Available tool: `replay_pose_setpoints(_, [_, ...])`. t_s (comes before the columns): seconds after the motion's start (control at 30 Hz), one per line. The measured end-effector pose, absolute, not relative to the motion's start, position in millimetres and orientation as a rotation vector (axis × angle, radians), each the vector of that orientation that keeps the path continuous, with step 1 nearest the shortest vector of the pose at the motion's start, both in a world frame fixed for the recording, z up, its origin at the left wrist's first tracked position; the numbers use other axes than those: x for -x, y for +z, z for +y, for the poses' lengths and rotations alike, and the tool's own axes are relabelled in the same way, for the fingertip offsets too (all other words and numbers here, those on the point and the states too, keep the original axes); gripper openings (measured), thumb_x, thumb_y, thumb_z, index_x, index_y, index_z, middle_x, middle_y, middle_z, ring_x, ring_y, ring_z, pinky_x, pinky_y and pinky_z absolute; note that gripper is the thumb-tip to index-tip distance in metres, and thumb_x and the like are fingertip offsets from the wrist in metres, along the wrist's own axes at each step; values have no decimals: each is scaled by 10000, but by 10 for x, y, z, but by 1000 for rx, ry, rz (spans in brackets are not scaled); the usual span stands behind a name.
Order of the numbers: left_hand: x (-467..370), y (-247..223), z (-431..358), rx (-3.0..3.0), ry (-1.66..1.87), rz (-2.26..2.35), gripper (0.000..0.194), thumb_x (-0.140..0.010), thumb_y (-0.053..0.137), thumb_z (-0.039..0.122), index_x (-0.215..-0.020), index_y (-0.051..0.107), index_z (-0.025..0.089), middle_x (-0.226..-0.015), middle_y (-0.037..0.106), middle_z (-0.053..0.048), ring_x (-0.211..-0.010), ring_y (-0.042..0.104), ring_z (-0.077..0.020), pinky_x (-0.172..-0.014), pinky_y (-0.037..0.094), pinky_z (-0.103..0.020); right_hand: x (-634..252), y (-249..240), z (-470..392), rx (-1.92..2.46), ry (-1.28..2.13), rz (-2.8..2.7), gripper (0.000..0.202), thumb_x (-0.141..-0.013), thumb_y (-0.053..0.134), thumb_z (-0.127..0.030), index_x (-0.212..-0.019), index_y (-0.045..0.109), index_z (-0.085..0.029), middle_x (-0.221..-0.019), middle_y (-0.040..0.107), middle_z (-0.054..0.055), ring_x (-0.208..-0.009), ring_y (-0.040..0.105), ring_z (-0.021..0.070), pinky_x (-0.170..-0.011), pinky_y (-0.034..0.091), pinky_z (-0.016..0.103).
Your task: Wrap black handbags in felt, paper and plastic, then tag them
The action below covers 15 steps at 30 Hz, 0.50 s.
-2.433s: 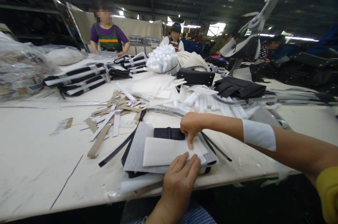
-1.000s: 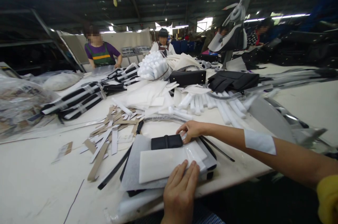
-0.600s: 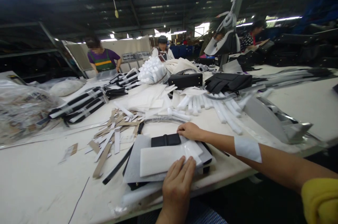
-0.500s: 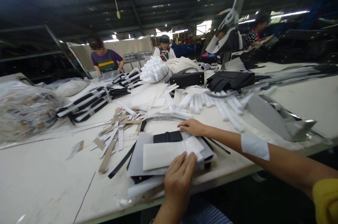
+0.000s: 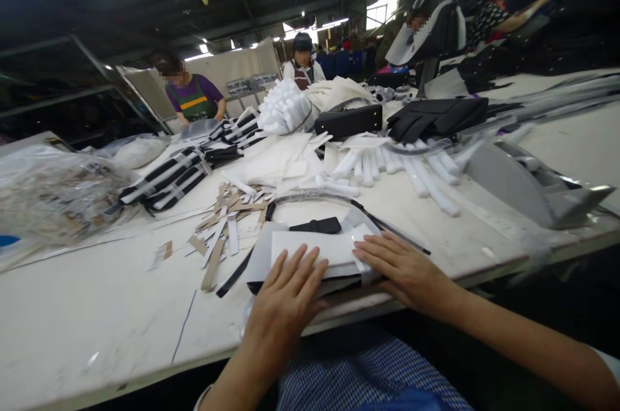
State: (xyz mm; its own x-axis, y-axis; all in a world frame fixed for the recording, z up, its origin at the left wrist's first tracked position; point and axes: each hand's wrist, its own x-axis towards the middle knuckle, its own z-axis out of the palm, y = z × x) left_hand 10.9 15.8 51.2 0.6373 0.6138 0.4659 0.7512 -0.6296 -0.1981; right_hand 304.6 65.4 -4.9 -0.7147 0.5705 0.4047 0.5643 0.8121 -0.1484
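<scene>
A black handbag [image 5: 339, 285] lies at the table's front edge, partly covered by a grey-white sheet [image 5: 260, 254]. On top rests a white foam sheet [image 5: 310, 248], with a strip of clear film near its right end. My left hand [image 5: 290, 288] lies on the foam's front left part, fingers spread. My right hand [image 5: 402, 265] presses flat fingers onto the right end of the foam and film; its thumb side is partly hidden. A dark strap piece [image 5: 317, 225] shows behind the foam. The bag's wrapped handle [image 5: 310, 194] arches behind it on the table.
Cardboard strips [image 5: 227, 230] lie left of the bag. Behind are white foam tubes [image 5: 426, 185], a black bag [image 5: 349, 121] and a bundle of white rolls [image 5: 285, 107]. A clear plastic sack [image 5: 58, 198] stands at left. A grey bag part [image 5: 508, 181] is at right. Co-workers stand across the table.
My right hand has moved from the bag's back edge to its right end. My left hand has shifted left with fingers spread. The bag sits nearer the table edge, its front face showing more.
</scene>
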Motion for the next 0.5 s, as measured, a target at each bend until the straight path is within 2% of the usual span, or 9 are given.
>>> replay_pose_setpoints(0.07, [119, 560, 168, 2467, -309, -1125, 594, -896, 656, 301, -1438, 456, 160, -1491, 489, -116, -1382, 446, -312, -1131, 410, -509, -3044, -82, 675, 839, 2, -2538, 700, -886, 595, -148, -1530, 340, -246, -1504, 472, 72, -1434, 359, 256, -1190, 290, 510])
replay_pose_setpoints(0.13, [292, 533, 203, 2471, -213, -1116, 591, -918, 604, 211, -1474, 406, 174, -1516, 457, -99, -1392, 435, -296, -1143, 395, -497, -3039, -92, 700, 829, -2, -2535, 691, -893, 591, -152, -1530, 339, -247, -1499, 479, 70, -1430, 366, 256, -1197, 270, 520])
replay_pose_setpoints(0.27, [420, 307, 287, 2503, -313, -1059, 452, -971, 485, 132, -1420, 484, 193, -1412, 578, -81, -1298, 550, -226, -1103, 446, -427, -3027, -79, 741, 811, -6, -2527, 680, -899, 600, -165, -1523, 349, -265, -1476, 508, 67, -1409, 403, 258, -1203, 247, 537])
replay_pose_setpoints(0.37, [391, 139, 301, 2464, -455, -1124, 418, -972, 466, 102, -1376, 532, 188, -1356, 627, -77, -1257, 586, -216, -1024, 506, -386, -3012, -32, 667, 832, -23, -2491, 639, -905, 574, -139, -1502, 390, -274, -1470, 515, 60, -1409, 402, 266, -1202, 245, 548])
replay_pose_setpoints(0.43, [366, 81, 288, 2442, -511, -1152, 431, -963, 461, 77, -1374, 535, 186, -1354, 629, -72, -1261, 583, -219, -993, 521, -374, -2986, -2, 521, 829, 5, -2393, 590, -906, 543, -96, -1455, 458, -294, -1413, 573, 45, -1365, 462, 248, -1179, 319, 498])
replay_pose_setpoints(0.5, [356, 62, 276, 2435, -540, -1146, 446, -956, 455, 64, -1377, 533, 188, -1351, 632, -65, -1257, 587, -220, -979, 528, -372, -2927, -2, 326, 846, 167, -2252, 477, -917, 532, -102, -1346, 561, -309, -1277, 666, 39, -1226, 587, 222, -1087, 446, 411])
